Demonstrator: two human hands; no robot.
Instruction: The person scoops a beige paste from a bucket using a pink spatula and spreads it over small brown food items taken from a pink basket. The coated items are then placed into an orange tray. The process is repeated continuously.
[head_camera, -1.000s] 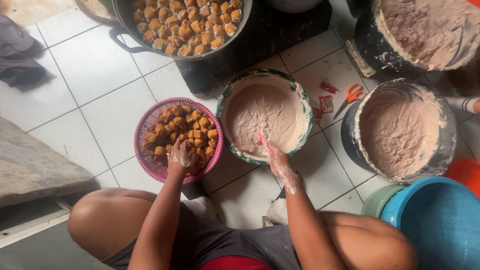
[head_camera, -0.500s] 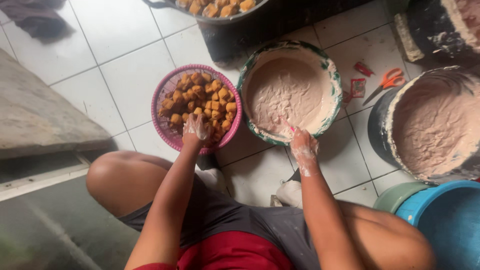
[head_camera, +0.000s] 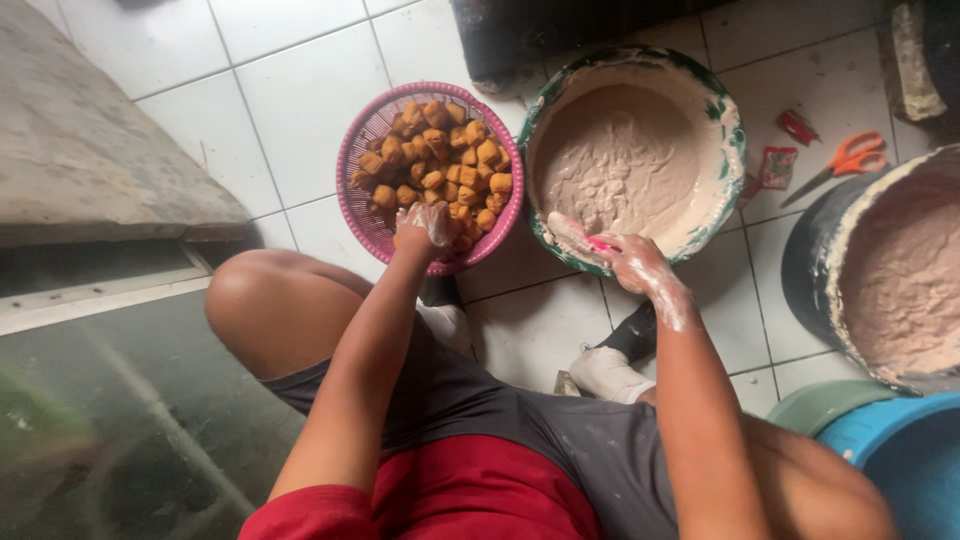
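large batter tub (head_camera: 905, 290) and blue basin (head_camera: 905, 455) cut off at right edge

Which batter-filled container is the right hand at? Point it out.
The green-rimmed bowl beside the pink basket; the right hand rests at its near rim. The dark tub of batter sits apart, untouched.

Two small red sachets (head_camera: 778, 165) lie on the tiles (head_camera: 300, 90) beside the orange scissors (head_camera: 845, 160).

Pink plastic basket (head_camera: 355, 190) heaped with golden fried pieces (head_camera: 440, 160), left on white tiles, batter-filled green-rimmed bowl (head_camera: 728, 120) right beside it
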